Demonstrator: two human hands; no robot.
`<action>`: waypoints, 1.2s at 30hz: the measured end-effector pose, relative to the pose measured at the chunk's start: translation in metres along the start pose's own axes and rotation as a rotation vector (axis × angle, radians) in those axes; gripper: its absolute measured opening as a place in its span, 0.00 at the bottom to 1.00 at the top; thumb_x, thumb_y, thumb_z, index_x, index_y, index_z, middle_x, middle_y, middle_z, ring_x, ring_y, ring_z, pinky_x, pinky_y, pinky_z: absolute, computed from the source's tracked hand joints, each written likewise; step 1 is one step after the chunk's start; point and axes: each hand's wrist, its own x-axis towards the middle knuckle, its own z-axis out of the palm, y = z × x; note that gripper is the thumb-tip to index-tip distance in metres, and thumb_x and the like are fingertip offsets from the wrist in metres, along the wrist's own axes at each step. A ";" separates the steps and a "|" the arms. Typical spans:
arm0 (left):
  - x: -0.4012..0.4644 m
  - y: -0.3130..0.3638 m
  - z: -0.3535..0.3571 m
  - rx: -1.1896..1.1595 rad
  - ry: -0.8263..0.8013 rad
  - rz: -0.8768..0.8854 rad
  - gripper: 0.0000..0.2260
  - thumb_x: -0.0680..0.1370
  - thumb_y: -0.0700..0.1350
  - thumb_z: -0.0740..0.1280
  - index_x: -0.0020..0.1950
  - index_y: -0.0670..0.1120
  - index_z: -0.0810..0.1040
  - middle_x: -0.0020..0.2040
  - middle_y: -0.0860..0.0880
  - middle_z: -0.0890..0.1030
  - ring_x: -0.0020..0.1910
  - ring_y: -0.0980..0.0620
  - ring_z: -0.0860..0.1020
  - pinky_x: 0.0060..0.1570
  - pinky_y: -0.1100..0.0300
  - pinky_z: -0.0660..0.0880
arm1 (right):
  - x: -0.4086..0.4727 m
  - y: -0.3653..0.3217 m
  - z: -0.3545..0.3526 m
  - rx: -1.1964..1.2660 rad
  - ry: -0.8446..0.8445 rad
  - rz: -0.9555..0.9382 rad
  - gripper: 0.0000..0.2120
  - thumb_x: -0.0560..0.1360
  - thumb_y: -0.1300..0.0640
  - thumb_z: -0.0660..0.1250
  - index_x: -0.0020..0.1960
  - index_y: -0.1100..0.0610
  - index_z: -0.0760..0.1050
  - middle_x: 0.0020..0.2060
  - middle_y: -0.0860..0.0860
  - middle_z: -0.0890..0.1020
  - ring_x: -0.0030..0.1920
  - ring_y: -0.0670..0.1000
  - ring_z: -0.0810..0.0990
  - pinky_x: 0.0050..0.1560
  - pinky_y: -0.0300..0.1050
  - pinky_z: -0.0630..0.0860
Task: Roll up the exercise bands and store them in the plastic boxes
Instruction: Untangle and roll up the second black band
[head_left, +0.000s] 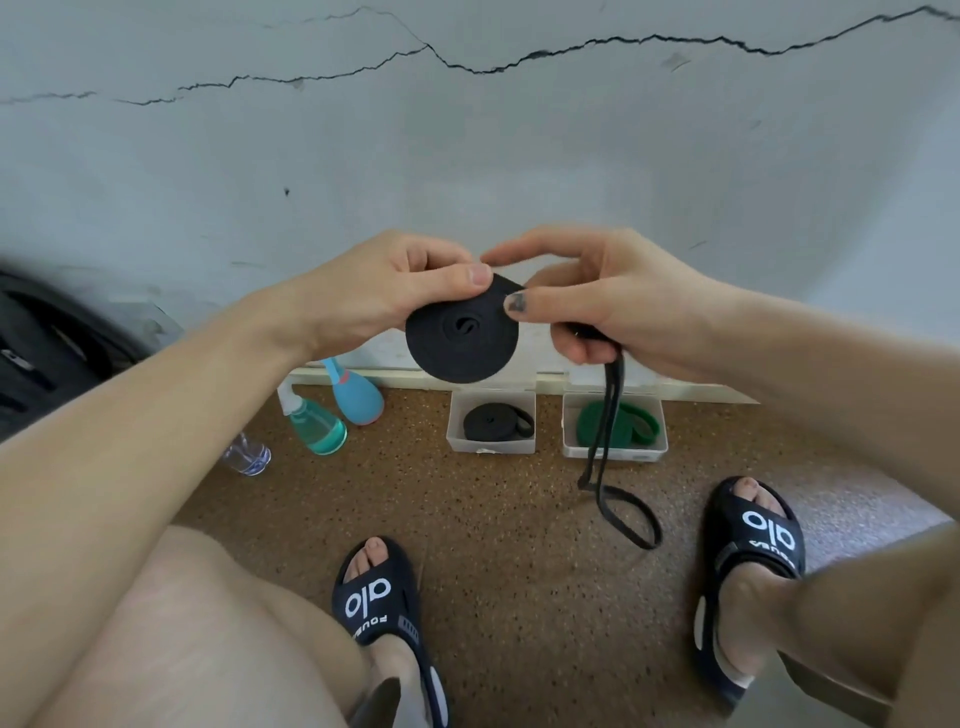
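Fingers (415, 260) of the left hand (363, 296) curl round the upper left edge of a flat black coil of rolled exercise band (462, 330), with the thumb pressed on its face near the top. The right hand (613, 306) pinches the coil's right edge between thumb and forefinger, while its lower fingers are curled round the band's loose black tail (605, 431), which hangs down from that hand and ends in a loop lying on the speckled brown floor (519, 571). Beyond the coil, against the foot of the cracked grey wall (467, 156), stand two open white plastic boxes side by side: the left box (454, 415) holds a rolled black band (493, 422), the right box (571, 452) a rolled green band (636, 426). Left of the boxes lie a teal spray bottle (317, 426), a blue and pink bottle (356, 395) and a clear plastic bottle (248, 456). Nearer the camera, two feet in black slide sandals (374, 603) rest on the floor, and a dark bag (47, 343) sits at the far left.
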 end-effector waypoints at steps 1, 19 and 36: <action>-0.001 -0.001 -0.001 -0.014 0.028 0.008 0.13 0.78 0.54 0.64 0.47 0.46 0.82 0.38 0.52 0.82 0.38 0.56 0.78 0.40 0.67 0.74 | 0.000 -0.002 -0.004 -0.033 0.036 -0.021 0.13 0.79 0.64 0.70 0.61 0.53 0.80 0.37 0.51 0.84 0.26 0.50 0.72 0.23 0.38 0.67; 0.003 0.002 0.005 -0.020 -0.090 -0.051 0.20 0.76 0.61 0.66 0.43 0.44 0.80 0.35 0.47 0.76 0.35 0.50 0.74 0.38 0.58 0.71 | -0.001 0.005 0.007 0.068 0.009 -0.021 0.08 0.78 0.65 0.71 0.57 0.60 0.81 0.33 0.52 0.79 0.26 0.49 0.72 0.24 0.40 0.66; 0.005 0.007 0.011 -0.131 0.206 0.072 0.23 0.79 0.58 0.66 0.51 0.36 0.79 0.44 0.38 0.78 0.44 0.43 0.74 0.47 0.45 0.68 | -0.010 0.010 0.014 0.033 0.247 -0.114 0.08 0.80 0.61 0.70 0.57 0.57 0.74 0.36 0.49 0.82 0.23 0.50 0.69 0.23 0.38 0.63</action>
